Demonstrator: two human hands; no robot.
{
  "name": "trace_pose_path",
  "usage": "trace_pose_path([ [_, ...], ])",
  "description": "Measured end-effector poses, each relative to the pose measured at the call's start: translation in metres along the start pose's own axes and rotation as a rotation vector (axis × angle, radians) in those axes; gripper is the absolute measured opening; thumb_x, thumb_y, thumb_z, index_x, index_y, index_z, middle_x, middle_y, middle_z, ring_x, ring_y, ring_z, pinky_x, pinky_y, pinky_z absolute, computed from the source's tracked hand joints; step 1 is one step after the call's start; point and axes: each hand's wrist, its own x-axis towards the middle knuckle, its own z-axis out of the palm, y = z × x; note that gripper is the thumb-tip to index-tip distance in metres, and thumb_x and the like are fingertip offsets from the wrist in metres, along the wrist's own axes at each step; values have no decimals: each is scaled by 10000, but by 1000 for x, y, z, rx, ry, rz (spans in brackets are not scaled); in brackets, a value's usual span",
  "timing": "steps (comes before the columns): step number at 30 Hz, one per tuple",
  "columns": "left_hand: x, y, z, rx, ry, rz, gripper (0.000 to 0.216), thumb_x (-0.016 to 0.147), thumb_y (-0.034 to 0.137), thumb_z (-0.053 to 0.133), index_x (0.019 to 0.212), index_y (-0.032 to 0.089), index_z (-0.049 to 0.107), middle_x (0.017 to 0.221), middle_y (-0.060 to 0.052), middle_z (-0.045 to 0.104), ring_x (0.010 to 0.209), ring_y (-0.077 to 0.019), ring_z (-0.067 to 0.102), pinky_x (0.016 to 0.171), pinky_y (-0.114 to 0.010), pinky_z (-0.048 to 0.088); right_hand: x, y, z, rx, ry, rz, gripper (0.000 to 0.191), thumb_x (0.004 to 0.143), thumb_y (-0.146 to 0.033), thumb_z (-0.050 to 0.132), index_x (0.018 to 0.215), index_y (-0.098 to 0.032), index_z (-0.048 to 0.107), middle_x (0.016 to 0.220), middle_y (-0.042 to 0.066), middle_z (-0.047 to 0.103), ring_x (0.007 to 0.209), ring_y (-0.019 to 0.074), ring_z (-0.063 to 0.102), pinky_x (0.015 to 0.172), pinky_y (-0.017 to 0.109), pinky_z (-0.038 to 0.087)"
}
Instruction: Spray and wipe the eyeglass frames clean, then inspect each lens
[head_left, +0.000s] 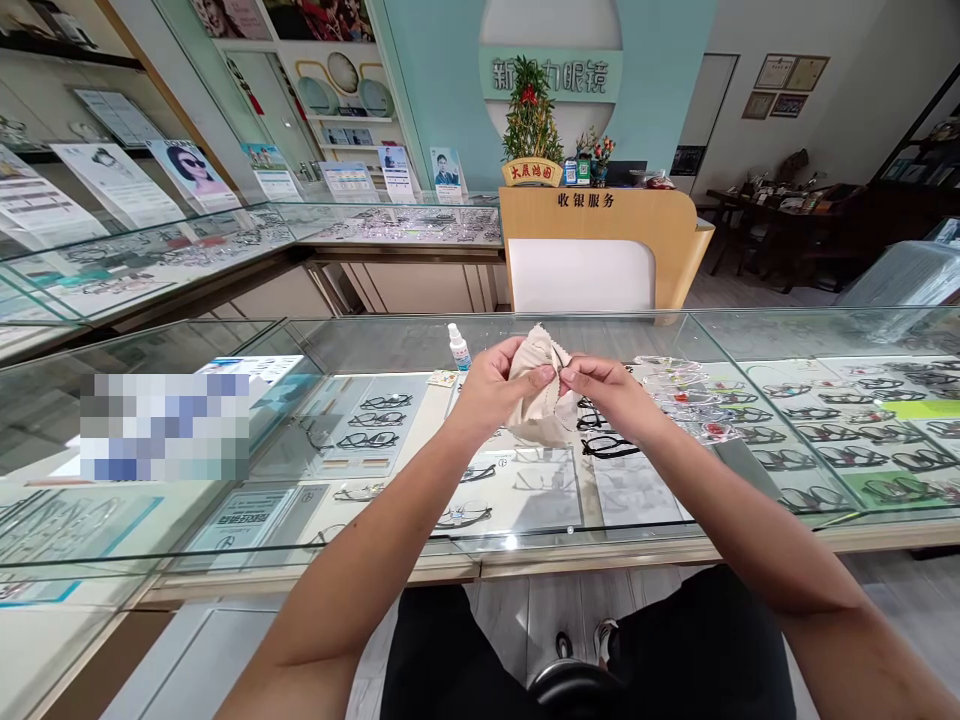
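Note:
Above the glass counter, my left hand (496, 385) is closed round a beige cleaning cloth (537, 365) with a zigzag edge, its thumb pressed on the front. The cloth hangs in folds below the fingers. At its right edge, my right hand (607, 390) pinches a thin dark piece (556, 368) that looks like part of a glasses frame; most of it is hidden by cloth and fingers. Just left of my hands, a small white spray bottle (458, 348) stands upright on the glass. Beside it lies a small patterned packet (444, 378).
The glass display counter (525, 540) holds rows of eyeglasses (375, 418) under its top. Clear-framed glasses (675, 375) are to the right of my hands. On the left is a box-like item (255, 368), partly blurred out. A wooden cashier desk (600, 215) stands beyond the counter.

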Motion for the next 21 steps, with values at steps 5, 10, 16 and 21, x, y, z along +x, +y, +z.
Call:
trace_pose_path([
  [5, -4, -4, 8, 86, 146, 110, 506, 769, 614, 937, 799, 174, 690, 690, 12, 641, 579, -108, 519, 535, -233, 423, 0, 3, 9, 15, -67, -10, 530, 807, -710, 877, 684, -226, 699, 847, 9, 569, 895, 211, 520, 877, 356, 429],
  [10, 0, -2, -1, 48, 38, 67, 619, 830, 785, 819, 773, 182, 688, 638, -25, 661, 533, -146, 566, 491, -262, 419, -5, -3, 8, 29, -76, -3, 457, 892, -677, 819, 759, -241, 805, 898, 31, 615, 948, 228, 575, 907, 366, 446],
  [16, 4, 1, -11, -33, -161, -5, 566, 717, 583, 997, 993, 171, 724, 777, -28, 742, 653, -161, 668, 615, -253, 538, -7, -11, 6, 152, 10, 76, 452, 852, -660, 864, 719, -235, 785, 816, 8, 600, 798, 178, 528, 796, 312, 452],
  [21, -3, -3, 4, -30, -12, 21, 544, 657, 468, 1043, 955, 179, 692, 727, 5, 718, 581, -133, 615, 552, -235, 497, -6, -3, 17, 264, -19, 123, 470, 812, -671, 896, 741, -226, 764, 796, 2, 647, 760, 162, 551, 779, 300, 467],
])
